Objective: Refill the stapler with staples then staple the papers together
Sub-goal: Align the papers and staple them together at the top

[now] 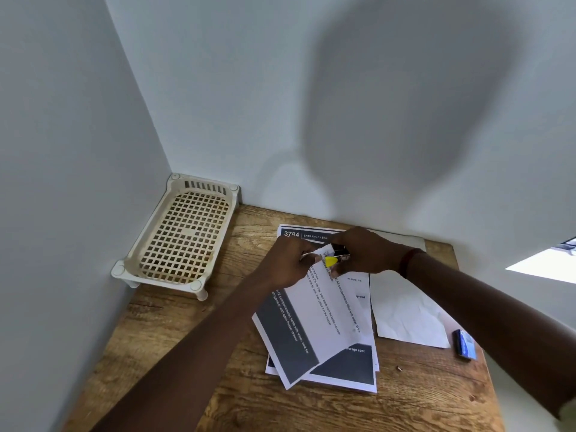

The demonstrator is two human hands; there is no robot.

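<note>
Gripping yellow-tipped stapler (pixel 338 256) in right hand (pixel 366 254) at top corner of printed papers (pixel 330 313); pinching that corner with left hand (pixel 288 266), above bench (pixel 162 322). Probably past refilling; stapling in hand, unconfirmed. Noting small blue box (pixel 466 344), likely staples, aside.

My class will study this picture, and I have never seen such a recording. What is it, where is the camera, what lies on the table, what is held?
No machine here: a person works with bare hands, filmed by one camera on their head, looking down. The left hand pinches a corner of the printed papers; the right hand grips a black and yellow stapler at that corner. On the wooden table lie more printed sheets, a blank creased sheet, a small blue box, probably staples, and a cream lattice tray by the wall.
</note>
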